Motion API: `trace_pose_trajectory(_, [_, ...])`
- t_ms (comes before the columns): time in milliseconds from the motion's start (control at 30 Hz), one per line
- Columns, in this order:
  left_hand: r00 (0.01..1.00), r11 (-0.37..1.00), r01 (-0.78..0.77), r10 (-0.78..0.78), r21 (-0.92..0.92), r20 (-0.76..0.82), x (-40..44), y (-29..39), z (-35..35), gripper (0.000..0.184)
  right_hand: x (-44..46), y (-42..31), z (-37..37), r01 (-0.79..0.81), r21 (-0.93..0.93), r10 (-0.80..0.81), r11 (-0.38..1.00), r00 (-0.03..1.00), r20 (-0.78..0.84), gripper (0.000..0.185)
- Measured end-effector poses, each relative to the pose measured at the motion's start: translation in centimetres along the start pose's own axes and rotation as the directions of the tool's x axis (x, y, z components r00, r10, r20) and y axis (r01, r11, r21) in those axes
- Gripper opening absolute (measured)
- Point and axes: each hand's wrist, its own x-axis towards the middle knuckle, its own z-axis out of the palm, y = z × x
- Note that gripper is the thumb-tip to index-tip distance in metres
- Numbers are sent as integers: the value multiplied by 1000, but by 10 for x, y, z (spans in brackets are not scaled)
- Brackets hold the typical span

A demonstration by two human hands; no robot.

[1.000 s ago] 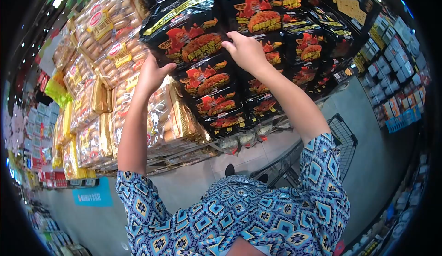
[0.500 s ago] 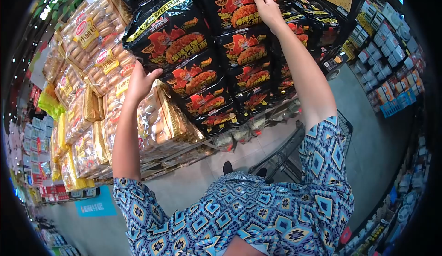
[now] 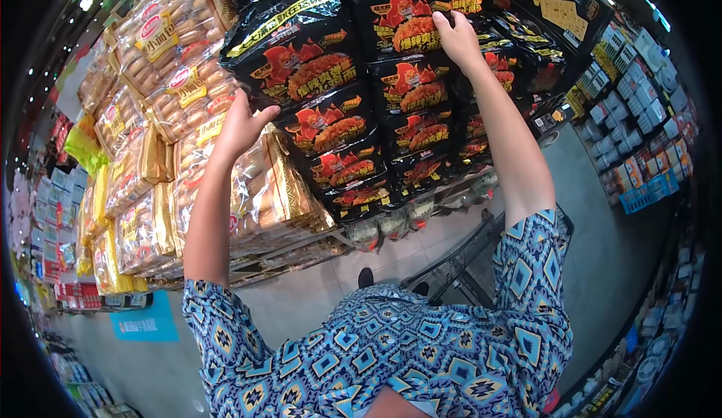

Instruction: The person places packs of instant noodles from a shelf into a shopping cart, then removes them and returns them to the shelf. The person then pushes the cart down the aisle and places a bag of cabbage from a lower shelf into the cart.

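Observation:
My left hand (image 3: pixel 242 128) rests at the lower left corner of a black instant noodle multipack (image 3: pixel 301 53). Its thumb is stretched away from the fingers and lies on the pack's lower edge; some fingers are partly hidden along the side. My right hand (image 3: pixel 460 40) is at the right edge of a neighbouring noodle multipack (image 3: pixel 410 21), thumb and fingers bent over that edge. Both packs stand on top of rows of similar packs with red and orange prints. Close to my left hand are clear bags of small bread rolls (image 3: pixel 180 87).
Stacked bread bags with gold edges (image 3: pixel 282 185) fill the left side. A shopping cart (image 3: pixel 462 260) stands on the grey floor (image 3: pixel 602 260) to the right of my feet. Shelves of goods (image 3: pixel 639 117) line the right side, with a blue basket (image 3: pixel 648 192) low down.
The view has shifted a little, so the packs and both hands appear slightly farther right and lower. The hands keep almost the same places on the packs.

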Motion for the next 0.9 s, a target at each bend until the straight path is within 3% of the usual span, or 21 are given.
trace_pose_trajectory(167, [1000,999,16,-15,44,-24,2,2,0,53,18,-2,6,-70,149,89,986,988,-126,86])
trace_pose_trajectory(333, [999,997,-28,26,-67,-33,-3,23,1,48,31,-36,0,-220,380,207,898,975,76,86])
trace_pose_trajectory(433, [999,998,34,-34,-57,-3,-5,29,-4,48,45,-27,5,-221,442,205,870,975,85,87])
trace_pose_trajectory(500, [999,998,49,-49,-47,-6,0,17,-5,46,49,-19,8,-246,459,202,854,969,143,77])
trace_pose_trajectory(567, [999,998,52,-52,-19,16,4,8,-4,44,55,-4,13,-184,492,96,851,975,198,81])
trace_pose_trajectory(633, [999,994,32,-31,-101,17,-1,13,-4,45,45,-25,-2,-249,530,126,810,958,258,64])
trace_pose_trajectory(700, [1000,999,-8,9,-36,13,5,-11,-2,46,58,-27,-3,-38,239,28,970,999,44,55])
trace_pose_trajectory(733, [1000,999,21,-21,32,8,-1,-5,-2,47,48,-42,4,243,78,-217,967,944,-250,52])
trace_pose_trajectory(767, [999,994,40,-41,102,1,1,2,-4,49,39,-58,11,460,-153,-472,875,739,-480,49])
trace_pose_trajectory(800, [999,998,39,-40,58,15,2,0,-4,50,16,-93,6,569,-150,-585,808,749,-312,51])
trace_pose_trajectory(867, [998,998,52,-53,44,20,0,6,-4,54,-21,-142,20,762,-236,-797,603,575,-184,35])
trace_pose_trajectory(900, [998,995,58,-60,76,14,3,0,-4,55,-30,-153,26,788,-205,-811,581,581,-65,40])
